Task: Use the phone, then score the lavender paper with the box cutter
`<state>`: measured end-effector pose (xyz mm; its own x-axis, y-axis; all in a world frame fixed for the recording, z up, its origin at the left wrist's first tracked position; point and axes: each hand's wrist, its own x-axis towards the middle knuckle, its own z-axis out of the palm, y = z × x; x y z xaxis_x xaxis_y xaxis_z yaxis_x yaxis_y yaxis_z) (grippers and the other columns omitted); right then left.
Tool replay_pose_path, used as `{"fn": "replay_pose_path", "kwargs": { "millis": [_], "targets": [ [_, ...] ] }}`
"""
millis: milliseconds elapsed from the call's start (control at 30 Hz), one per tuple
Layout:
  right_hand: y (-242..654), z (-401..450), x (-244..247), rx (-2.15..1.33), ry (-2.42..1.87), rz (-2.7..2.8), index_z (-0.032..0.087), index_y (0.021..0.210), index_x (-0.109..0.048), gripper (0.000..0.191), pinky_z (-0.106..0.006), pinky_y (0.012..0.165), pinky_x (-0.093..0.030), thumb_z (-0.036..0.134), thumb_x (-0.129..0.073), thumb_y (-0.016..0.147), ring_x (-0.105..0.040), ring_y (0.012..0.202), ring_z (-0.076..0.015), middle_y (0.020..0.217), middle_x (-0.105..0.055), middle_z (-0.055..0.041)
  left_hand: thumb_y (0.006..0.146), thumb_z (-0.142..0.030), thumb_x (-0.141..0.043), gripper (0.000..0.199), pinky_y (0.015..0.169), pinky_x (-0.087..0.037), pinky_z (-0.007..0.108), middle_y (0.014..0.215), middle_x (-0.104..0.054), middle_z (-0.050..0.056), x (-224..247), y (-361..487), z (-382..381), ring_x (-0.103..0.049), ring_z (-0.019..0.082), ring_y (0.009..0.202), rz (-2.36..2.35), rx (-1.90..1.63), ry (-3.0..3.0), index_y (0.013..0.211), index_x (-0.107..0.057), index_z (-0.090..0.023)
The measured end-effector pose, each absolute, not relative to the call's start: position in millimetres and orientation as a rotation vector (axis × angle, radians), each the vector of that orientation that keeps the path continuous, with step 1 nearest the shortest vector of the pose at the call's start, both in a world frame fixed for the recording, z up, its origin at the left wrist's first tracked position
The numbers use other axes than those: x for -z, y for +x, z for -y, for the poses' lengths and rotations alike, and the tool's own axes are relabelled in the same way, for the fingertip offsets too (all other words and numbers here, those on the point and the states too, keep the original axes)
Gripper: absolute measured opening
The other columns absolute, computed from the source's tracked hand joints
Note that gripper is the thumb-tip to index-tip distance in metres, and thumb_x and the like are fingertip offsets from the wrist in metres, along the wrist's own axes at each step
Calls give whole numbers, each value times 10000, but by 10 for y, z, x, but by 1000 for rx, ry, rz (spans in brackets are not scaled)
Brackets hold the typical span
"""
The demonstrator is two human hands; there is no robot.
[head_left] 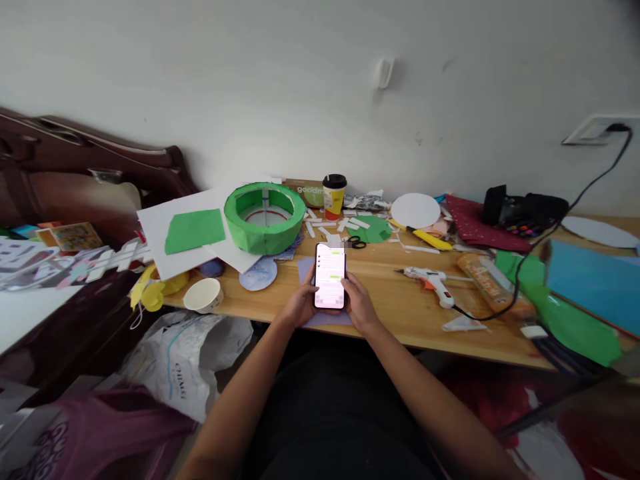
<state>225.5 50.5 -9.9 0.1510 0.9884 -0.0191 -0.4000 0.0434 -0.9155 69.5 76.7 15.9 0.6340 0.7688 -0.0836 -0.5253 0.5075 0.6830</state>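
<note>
A phone (330,277) with a lit screen of message bubbles is held upright between both hands, above the front edge of the wooden table. My left hand (302,303) wraps round its left side, the thumb at the lower left of the screen. Round the right side is my right hand (360,305), its thumb over the screen's right edge. Beneath the phone lies purple paper (327,319). Black-handled scissors (357,243) rest just behind the phone, near white paper strips (320,225).
A green paper ring (265,230) and a white bowl (203,295) stand left. Behind is a lidded cup (334,198). To the right lie a glue gun (433,281) with its black cord (517,280), and a yellow cutter (430,239). A white bag (185,360) sits below left.
</note>
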Motion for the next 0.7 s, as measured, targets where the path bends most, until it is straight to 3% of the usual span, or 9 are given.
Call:
{"fn": "replay_pose_path", "kwargs": {
  "millis": [267, 400, 533, 700],
  "targets": [
    [2270, -478, 75, -1297, -982, 814, 260, 1270, -602, 571, -427, 881, -561, 467, -739, 756, -695, 990, -273, 1162, -717, -38, 809, -132, -532, 895, 850, -538, 627, 1458, -511, 97, -207, 692, -759, -656, 352, 1090, -409, -807, 639, 1553, -119, -412],
    [2260, -460, 91, -1340, -884, 829, 290, 1363, -500, 633, -450, 936, -536, 450, -714, 789, -650, 1118, -272, 1240, -679, -50, 876, -193, -525, 793, 837, -548, 610, 1445, -523, 94, -229, 699, -764, -647, 347, 1097, -396, -845, 637, 1547, -160, -409],
    [2259, -474, 104, -1216, -891, 970, 302, 1365, -474, 696, -437, 1082, -429, 371, -771, 739, -539, 1280, -246, 1384, -578, -51, 927, -313, -522, 687, 852, -541, 602, 1438, -527, 93, -222, 705, -783, -629, 349, 1123, -364, -879, 617, 1535, -216, -405],
    [2194, -508, -29, -1112, -970, 1104, 270, 1370, -449, 719, -420, 1080, -419, 406, -765, 739, -546, 1263, -239, 1382, -568, -75, 922, -288, -582, 697, 943, -508, 538, 1443, -531, 81, -183, 731, -752, -588, 309, 1203, -385, -926, 658, 1528, -253, -381]
  ]
}}
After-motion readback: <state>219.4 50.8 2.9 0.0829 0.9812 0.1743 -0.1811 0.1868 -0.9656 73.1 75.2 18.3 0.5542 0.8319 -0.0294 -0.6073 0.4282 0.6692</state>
